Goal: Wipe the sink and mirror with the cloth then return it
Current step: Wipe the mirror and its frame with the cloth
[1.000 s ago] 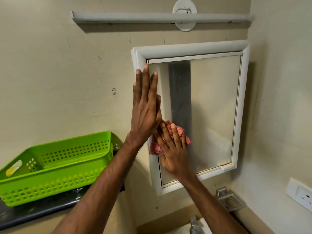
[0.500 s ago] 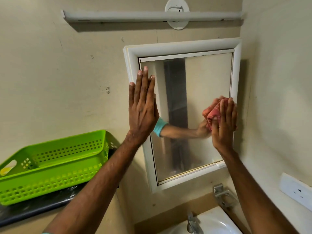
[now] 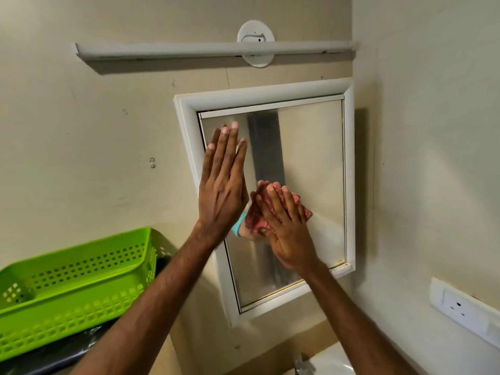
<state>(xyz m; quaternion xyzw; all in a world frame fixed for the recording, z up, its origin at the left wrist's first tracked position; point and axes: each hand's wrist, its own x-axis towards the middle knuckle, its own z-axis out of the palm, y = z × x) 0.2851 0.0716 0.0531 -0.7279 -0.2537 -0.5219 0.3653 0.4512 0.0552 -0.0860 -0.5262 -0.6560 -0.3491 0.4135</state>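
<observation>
Against the lower middle of the mirror (image 3: 311,158), the right hand (image 3: 286,228) presses the pink cloth (image 3: 303,208) flat, fingers straight over it rather than curled round it. The left hand (image 3: 223,190) lies flat on the mirror's left edge, fingers straight, holding nothing. Mirror wiping looks under way. Only a corner of the sink (image 3: 335,361) shows, so whether it is wiped I cannot tell. Returning the cloth is not yet done.

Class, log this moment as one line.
step: mirror wipe | right hand: pressing cloth to mirror | left hand: flat at mirror edge
</observation>
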